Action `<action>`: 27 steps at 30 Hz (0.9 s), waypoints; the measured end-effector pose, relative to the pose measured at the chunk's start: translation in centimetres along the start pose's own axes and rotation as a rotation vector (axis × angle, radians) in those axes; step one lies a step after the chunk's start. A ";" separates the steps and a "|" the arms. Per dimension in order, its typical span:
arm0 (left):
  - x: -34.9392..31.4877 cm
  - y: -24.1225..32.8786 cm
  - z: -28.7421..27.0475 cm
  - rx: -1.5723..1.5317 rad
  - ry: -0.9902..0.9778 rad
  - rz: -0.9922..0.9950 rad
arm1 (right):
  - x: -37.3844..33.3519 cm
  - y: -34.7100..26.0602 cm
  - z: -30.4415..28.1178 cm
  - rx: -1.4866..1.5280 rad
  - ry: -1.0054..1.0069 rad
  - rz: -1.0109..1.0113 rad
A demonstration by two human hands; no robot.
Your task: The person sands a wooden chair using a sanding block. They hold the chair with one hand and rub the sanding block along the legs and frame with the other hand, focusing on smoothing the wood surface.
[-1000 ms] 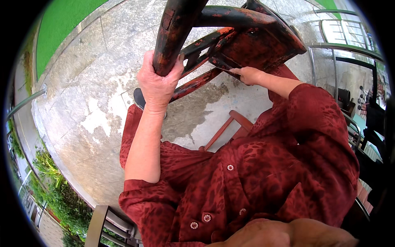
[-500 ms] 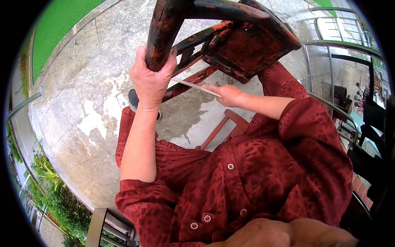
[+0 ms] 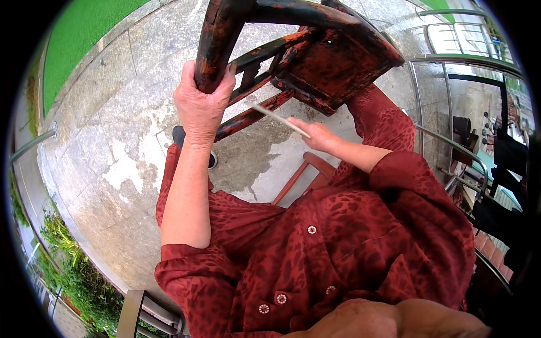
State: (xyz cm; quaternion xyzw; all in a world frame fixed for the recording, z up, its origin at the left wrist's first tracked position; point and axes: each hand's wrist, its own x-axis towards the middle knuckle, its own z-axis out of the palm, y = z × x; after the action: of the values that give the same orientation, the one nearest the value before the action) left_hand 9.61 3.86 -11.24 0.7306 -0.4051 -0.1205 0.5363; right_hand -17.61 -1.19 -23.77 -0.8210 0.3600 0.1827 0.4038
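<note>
The left hand (image 3: 197, 107) was wrapped snugly round the low end of a thick post (image 3: 217, 50) of the chair (image 3: 341, 67), with the thumb on the right side and the fingers mostly hidden. The right hand (image 3: 318, 137) was closed on one end of a thin, pale stick (image 3: 280, 121), whose free end stuck out toward the left hand, apart from the post as far as could be told. The chair was tipped in front of the person, with its seat up and to the right. It looked like hard wood, stiff and likely heavy, so it would not bend but might swing. The round post seemed a good place to hold, though the chipped black and red paint could be rough or flaky. The stick looked light and stiff, and best held near its end. The seat had hard corners, and its low edge was close by the right knee; touching or not, I could not tell. Below was a red stool (image 3: 321, 163). The stone floor (image 3: 101, 186) gave lots of room on the left, but a metal rail (image 3: 462, 59) stood on the right.
</note>
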 end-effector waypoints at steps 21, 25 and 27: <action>0.7 0.4 0.4 -0.005 -0.011 0.018 | -0.9 3.0 3.0 0.099 0.217 0.045; 0.8 0.4 0.2 0.037 -0.008 0.039 | 0.3 7.1 2.9 0.058 0.313 0.149; 1.0 0.4 0.3 0.004 0.005 0.027 | 0.3 6.0 2.9 0.079 0.244 0.136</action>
State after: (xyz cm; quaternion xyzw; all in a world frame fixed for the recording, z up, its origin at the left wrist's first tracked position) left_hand 9.89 2.93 -10.78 0.7264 -0.4138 -0.1106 0.5374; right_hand -21.85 -1.53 -28.95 -0.7942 0.4682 0.0939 0.3757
